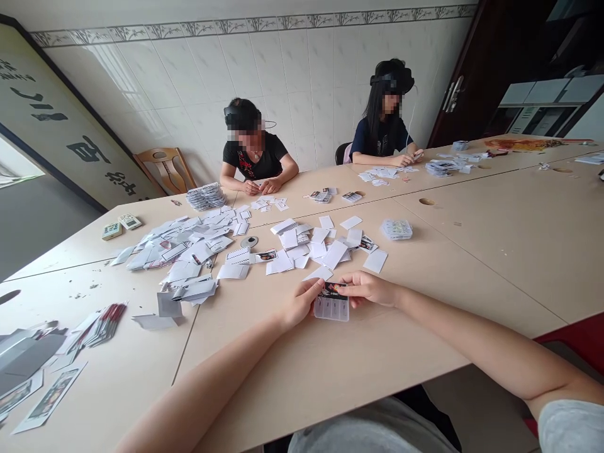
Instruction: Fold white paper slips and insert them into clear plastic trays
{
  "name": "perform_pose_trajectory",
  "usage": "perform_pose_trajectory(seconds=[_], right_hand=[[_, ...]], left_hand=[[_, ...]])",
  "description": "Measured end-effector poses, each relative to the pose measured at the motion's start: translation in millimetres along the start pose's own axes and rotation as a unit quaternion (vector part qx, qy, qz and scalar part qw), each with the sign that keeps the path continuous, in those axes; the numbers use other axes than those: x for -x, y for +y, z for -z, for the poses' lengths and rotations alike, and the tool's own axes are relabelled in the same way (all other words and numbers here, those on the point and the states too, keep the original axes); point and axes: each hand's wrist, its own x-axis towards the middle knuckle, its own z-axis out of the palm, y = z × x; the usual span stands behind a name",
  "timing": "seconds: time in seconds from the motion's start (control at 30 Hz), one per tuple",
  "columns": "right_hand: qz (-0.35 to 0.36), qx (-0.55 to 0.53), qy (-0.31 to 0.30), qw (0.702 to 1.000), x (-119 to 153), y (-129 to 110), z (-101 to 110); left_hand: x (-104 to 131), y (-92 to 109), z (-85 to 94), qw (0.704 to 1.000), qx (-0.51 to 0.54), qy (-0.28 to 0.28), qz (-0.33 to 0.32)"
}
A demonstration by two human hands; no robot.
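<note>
Between my two hands is a small clear plastic compartment box (331, 309), held tilted just above the table near its front edge. A black printed card (333, 289) with white and orange marks lies across the box's far part; whether it is inside or on top I cannot tell. My left hand (302, 303) grips the left side, thumb on top. From the right, my right hand (370, 289) pinches the card's edge and the box. Just beyond my hands lie loose white cards (335, 255), some with black printed faces. Farther right sits a stack of clear boxes (397, 229).
A large heap of white cards (189, 236) spreads to the left. Red-edged packets (106, 324) and printed sheets (51, 396) lie at the lower left. Two co-workers sit across the long table (264, 352), handling small items. Cable holes (427, 202) pierce the tabletop.
</note>
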Motion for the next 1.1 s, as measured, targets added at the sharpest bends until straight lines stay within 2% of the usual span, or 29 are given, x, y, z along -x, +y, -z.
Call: perform_pose_trajectory(seconds=[0.07,0.2,0.23,0.3,0.37,0.43,0.5,0.6,0.67,0.87,0.93,1.0,1.07,1.1], right_hand=[[-0.017,-0.023,0.008,1.000,1.0,1.6,6.7],[-0.103,-0.078,-0.052,0.990,4.4,5.5,19.6],[-0.108,-0.097,-0.046,0.988,5.2,4.9,20.6],[-0.049,-0.160,0.031,0.985,6.3,0.8,19.5],[0.059,-0.229,0.122,0.964,6.8,-5.3,16.2],[0.115,-0.258,0.145,0.948,7.0,-10.2,13.3],[0.093,-0.247,0.117,0.958,6.8,-10.7,12.1],[0.014,-0.193,0.080,0.978,5.1,-3.7,12.4],[-0.015,-0.160,0.083,0.984,3.1,2.4,12.6],[-0.025,-0.145,0.103,0.984,-0.3,8.3,13.8],[-0.029,-0.145,0.100,0.984,-0.1,7.7,14.6],[-0.033,-0.147,0.099,0.984,0.1,7.2,15.1],[-0.035,-0.151,0.099,0.983,0.5,6.9,15.2],[-0.036,-0.152,0.098,0.983,0.7,6.8,15.3]], left_hand=[[1.7,-0.2,0.4,0.999,-0.036,0.005,-0.016],[4.8,0.3,0.7,0.998,-0.057,0.008,-0.041],[5.2,0.3,0.6,0.998,-0.056,0.009,-0.038],[5.3,0.1,0.3,0.998,-0.046,0.018,-0.037],[5.0,-0.2,-0.1,0.999,-0.021,0.031,-0.038],[4.4,0.0,-0.6,0.999,0.002,0.033,-0.037],[4.0,1.0,-0.8,0.999,0.006,0.024,-0.032],[3.9,2.6,-0.2,1.000,-0.009,0.008,-0.027],[4.2,2.9,0.1,1.000,-0.016,0.000,-0.026],[1.9,1.5,-4.2,0.999,-0.027,0.006,-0.027],[-2.8,2.8,0.4,0.996,-0.066,0.034,-0.056],[-8.8,5.3,14.8,0.977,-0.161,0.109,-0.090],[-13.8,8.2,39.9,0.927,-0.285,0.227,-0.086],[-15.2,9.5,55.4,0.905,-0.331,0.258,-0.065]])
